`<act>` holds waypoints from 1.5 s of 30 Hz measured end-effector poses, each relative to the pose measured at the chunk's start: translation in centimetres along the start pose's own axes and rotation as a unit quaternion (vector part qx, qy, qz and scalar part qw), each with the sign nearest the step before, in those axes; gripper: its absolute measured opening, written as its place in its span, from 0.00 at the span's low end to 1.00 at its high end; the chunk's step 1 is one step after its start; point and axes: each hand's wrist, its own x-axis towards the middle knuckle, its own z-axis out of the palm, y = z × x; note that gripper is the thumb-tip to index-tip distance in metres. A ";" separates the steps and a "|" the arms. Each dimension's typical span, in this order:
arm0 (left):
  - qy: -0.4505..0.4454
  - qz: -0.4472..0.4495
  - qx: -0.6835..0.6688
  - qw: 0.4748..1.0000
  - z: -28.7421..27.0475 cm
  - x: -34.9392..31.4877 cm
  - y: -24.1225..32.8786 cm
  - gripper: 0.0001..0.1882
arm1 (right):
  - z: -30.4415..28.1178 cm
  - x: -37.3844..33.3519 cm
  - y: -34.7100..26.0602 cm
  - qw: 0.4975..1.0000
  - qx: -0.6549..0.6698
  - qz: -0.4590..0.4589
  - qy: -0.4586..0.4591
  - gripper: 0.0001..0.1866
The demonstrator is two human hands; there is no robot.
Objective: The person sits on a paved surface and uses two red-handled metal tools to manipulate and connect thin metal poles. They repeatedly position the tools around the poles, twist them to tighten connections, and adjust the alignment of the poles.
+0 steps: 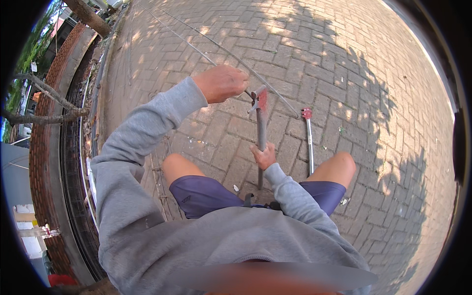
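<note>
My left hand (223, 84) is closed in a fist around a thin metal rod (196, 50), which stretches away to the far left. The rod's near end meets the worn red head (261, 97) of a tool with a grey pipe handle (261, 129). My right hand (265, 156) wraps around that handle lower down, between my knees. Part of the rod is covered by my left fingers, so how it sits in the tool head cannot be made out fully.
A second rod (241, 62) lies on the brick paving, ending near another tool with a red head (307, 113) and silver handle (310, 147). Thin bent rods (158, 179) lie by my left leg. A drain channel (73, 196), low brick wall (42, 167) and branch (54, 118) border the left.
</note>
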 end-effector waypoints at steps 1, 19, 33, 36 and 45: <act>-0.085 0.012 -0.019 0.996 0.1 0.4 -0.6 0.06 | 0.1 0.1 0.1 0.999 -0.033 -0.039 0.017 0.18; 0.112 0.025 0.035 0.993 3.2 -1.9 0.7 0.05 | -0.3 -0.7 -2.6 0.988 0.132 0.071 0.019 0.22; 0.098 -0.003 0.033 0.995 6.3 -3.8 3.6 0.07 | -2.9 -5.2 -3.2 0.987 0.023 0.155 -0.033 0.15; 0.131 0.004 0.043 0.990 7.2 -4.2 3.8 0.08 | -2.5 -5.9 -2.6 0.986 0.051 0.158 -0.029 0.14; 0.167 -0.017 0.034 0.985 8.2 -4.4 4.3 0.09 | -2.0 -6.4 -2.9 0.982 0.066 0.171 0.036 0.18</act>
